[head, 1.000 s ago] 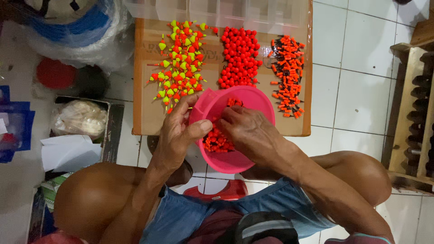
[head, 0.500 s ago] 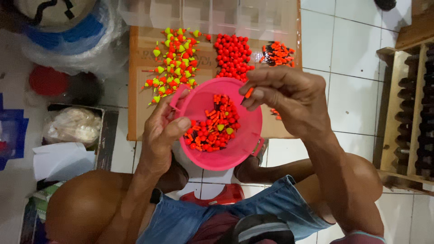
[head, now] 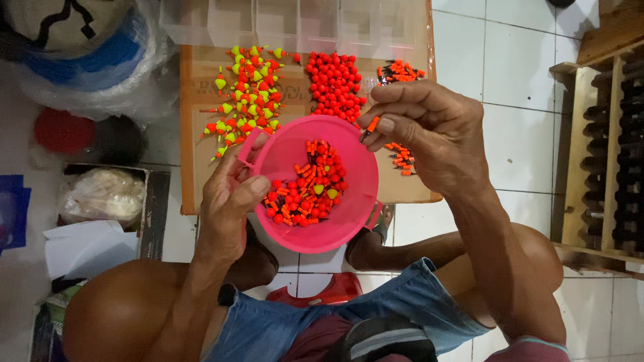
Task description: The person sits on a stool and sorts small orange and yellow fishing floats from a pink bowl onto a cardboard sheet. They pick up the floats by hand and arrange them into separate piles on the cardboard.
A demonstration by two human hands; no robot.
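Left hand [head: 231, 201] clamped on the near rim of a round pink plastic bowl [head: 349, 194] of mixed floats — right hand [head: 429, 131] just above its far rim, pinching a slim orange-and-black float [head: 371, 126].

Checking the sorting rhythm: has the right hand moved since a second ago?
Yes. The right hand has lifted out of the pink bowl toward the orange-and-black pile on the cardboard, pinching a small orange float.

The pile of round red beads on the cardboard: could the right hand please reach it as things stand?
Probably yes: the right hand hovers beside the round red beads, nothing between them, though its fingertips already pinch a small orange piece.
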